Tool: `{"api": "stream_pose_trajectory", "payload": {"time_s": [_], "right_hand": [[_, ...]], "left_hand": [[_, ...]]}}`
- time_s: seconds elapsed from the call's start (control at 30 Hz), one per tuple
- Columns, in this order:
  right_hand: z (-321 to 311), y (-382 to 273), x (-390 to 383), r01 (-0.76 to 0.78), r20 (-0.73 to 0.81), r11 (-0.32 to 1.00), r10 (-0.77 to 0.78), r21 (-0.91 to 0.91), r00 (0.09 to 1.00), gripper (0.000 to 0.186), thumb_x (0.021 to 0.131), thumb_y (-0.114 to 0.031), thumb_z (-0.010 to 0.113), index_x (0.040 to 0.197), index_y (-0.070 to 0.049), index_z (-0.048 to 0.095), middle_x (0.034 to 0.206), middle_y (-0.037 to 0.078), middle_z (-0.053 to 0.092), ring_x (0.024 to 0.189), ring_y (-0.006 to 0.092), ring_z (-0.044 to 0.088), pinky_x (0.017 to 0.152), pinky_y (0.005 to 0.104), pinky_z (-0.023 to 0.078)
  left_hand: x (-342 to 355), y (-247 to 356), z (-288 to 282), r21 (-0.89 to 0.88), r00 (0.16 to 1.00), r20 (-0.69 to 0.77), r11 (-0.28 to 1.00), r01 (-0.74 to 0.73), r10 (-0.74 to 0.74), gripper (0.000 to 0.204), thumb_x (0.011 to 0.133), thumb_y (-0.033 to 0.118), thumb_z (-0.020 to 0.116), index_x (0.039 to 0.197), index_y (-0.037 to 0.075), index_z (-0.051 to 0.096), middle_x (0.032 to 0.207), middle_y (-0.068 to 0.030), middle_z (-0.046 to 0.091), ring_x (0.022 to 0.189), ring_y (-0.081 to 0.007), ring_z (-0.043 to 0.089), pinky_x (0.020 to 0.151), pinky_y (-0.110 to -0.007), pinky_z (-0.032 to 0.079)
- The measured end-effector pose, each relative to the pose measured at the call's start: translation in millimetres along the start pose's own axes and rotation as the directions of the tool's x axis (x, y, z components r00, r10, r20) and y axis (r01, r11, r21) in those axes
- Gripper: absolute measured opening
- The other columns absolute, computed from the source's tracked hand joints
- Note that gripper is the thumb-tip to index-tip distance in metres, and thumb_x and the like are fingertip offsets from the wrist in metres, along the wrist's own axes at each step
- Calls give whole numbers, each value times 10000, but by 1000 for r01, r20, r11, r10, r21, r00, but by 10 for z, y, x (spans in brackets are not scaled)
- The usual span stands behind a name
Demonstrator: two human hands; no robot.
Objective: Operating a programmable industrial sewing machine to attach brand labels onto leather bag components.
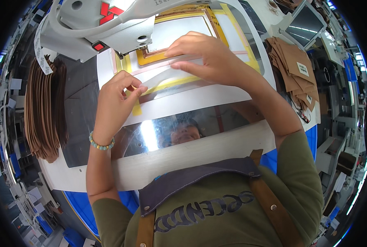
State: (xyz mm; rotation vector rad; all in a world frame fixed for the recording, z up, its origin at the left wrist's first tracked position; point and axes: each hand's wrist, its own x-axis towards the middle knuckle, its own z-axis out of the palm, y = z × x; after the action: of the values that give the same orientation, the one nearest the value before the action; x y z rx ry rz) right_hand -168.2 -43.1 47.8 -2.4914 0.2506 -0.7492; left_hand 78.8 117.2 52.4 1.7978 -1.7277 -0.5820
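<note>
Tape, a clear strip, runs stretched between the two hands above the white template on the worktop. The left hand pinches its near end between thumb and forefinger, closed on it just beside a short yellow tab at the template's left edge. The right hand has its fingers curled over the far end, fingertips pressing the strip down by the yellow frame; how firmly it grips, I cannot tell. To do this well, it seems best to keep the strip taut and level, line it up with the pink line along the frame's edge, and press from one end toward the other so that no crease or bubble forms. The strip lies between the hands, touching both, and just in front of the sewing machine head, which hangs beyond the left hand. A stack of brown pieces stands well to the left of that hand, and more brown pieces lie to the right of the right hand.
</note>
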Motion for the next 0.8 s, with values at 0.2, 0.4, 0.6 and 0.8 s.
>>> {"api": "stream_pose_trajectory", "payload": {"time_s": [0.2,0.4,0.6,0.8], "right_hand": [[254,-64,131,-192,208,947,139,258,968,256,946,-185,756,1136,-13,758,1101,128,765,1087,280,703,997,404,533],[-242,155,249,-506,252,752,439,422,862,220,1000,-211,700,1047,-7,768,977,64,768,905,118,728,765,259,588],[-411,655,567,-515,248,857,495,17,833,175,948,-183,704,1005,-43,792,926,65,781,860,146,742,753,293,591],[73,772,714,-535,391,845,498,-15,774,177,870,-168,787,1014,-66,793,922,73,784,861,199,732,789,353,565]], "left_hand": [[7,129,-24,-140,998,-28,988,-66,63,93,917,113,786,919,27,753,906,-28,703,806,-124,658,695,-283,509],[81,-121,120,40,960,-171,975,-218,222,168,925,119,782,1066,27,773,1103,-86,739,1031,-236,676,867,-354,533],[172,-474,286,414,974,-37,890,-188,223,401,1033,262,645,1350,24,702,1575,-180,535,1522,-432,370,1232,-540,284],[182,-584,344,538,974,48,816,-211,220,528,1091,390,501,1456,21,595,1694,-161,379,1564,-413,297,1267,-563,196]]}}
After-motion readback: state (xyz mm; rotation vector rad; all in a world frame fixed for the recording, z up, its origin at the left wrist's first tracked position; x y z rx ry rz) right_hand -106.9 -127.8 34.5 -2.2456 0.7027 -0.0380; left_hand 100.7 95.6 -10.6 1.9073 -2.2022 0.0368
